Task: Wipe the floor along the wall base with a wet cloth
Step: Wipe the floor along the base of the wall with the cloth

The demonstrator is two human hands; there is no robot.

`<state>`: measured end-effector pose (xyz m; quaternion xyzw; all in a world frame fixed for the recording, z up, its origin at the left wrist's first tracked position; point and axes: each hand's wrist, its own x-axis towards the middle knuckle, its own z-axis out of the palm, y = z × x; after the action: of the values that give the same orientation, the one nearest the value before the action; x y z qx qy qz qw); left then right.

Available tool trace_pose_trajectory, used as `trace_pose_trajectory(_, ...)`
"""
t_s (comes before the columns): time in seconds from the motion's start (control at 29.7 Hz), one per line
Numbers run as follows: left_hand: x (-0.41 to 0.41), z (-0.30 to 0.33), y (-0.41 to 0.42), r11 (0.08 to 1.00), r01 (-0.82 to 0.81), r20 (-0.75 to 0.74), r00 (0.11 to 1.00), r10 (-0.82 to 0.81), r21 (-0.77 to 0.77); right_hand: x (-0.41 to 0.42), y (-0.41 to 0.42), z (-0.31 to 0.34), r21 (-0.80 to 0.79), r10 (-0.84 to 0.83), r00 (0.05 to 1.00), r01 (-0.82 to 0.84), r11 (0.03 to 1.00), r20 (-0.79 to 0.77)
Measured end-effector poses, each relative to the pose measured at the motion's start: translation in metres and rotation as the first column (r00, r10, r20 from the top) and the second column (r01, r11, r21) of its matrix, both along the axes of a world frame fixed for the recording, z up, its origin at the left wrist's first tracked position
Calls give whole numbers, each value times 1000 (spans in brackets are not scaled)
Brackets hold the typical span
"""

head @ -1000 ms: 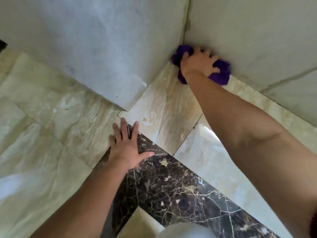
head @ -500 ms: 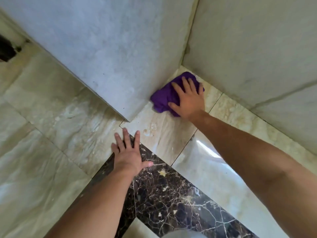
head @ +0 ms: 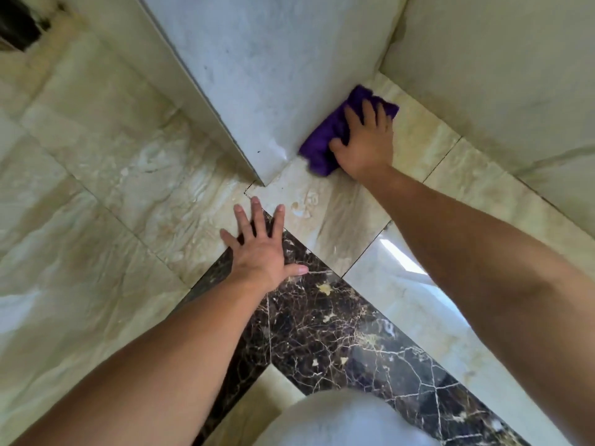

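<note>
A purple cloth [head: 325, 136] lies on the beige floor tile [head: 335, 214] against the base of a grey-white wall panel [head: 267, 75], close to the inner corner. My right hand [head: 365, 140] presses flat on top of the cloth, fingers spread over it and pointing toward the corner. Much of the cloth is hidden under the palm. My left hand [head: 260, 252] rests flat and open on the floor, fingers apart, straddling the edge of a dark marble strip [head: 325, 333], below the panel's outer corner.
A second pale wall [head: 502, 59] meets the first at the corner on the upper right. The panel's outer corner [head: 262, 183] juts toward my left hand. A dark gap [head: 19, 24] shows at the top left. A white cloth-covered knee [head: 338, 420] fills the bottom.
My right hand has swept the cloth out of the inner corner and along the wall panel's base toward its outer corner. My left hand has stayed planted on the floor.
</note>
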<state>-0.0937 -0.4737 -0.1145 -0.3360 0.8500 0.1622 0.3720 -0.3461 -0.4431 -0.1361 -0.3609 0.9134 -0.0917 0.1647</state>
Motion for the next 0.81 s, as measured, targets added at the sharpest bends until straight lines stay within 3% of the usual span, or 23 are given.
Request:
trace_pose_trajectory(0.13,1,17,0,998,-51,-62,997,52,25,45,23,19,119,244,968,-250,961,59)
trace_pose_trajectory(0.4,-1,7,-6,996,-77,-107,991,81,40,-91,-11,32,306,16,1000,-7,952,-27)
trace_pose_trajectory(0.57,5,6,-6,996,-83,-130,988,87,35,-55,-18,24,202,-29,999,23,979,29)
trace_pose_trajectory(0.81,8,12,-6,994,-103,-158,981,109,46,38,-4,20,100,75,996,-80,992,57)
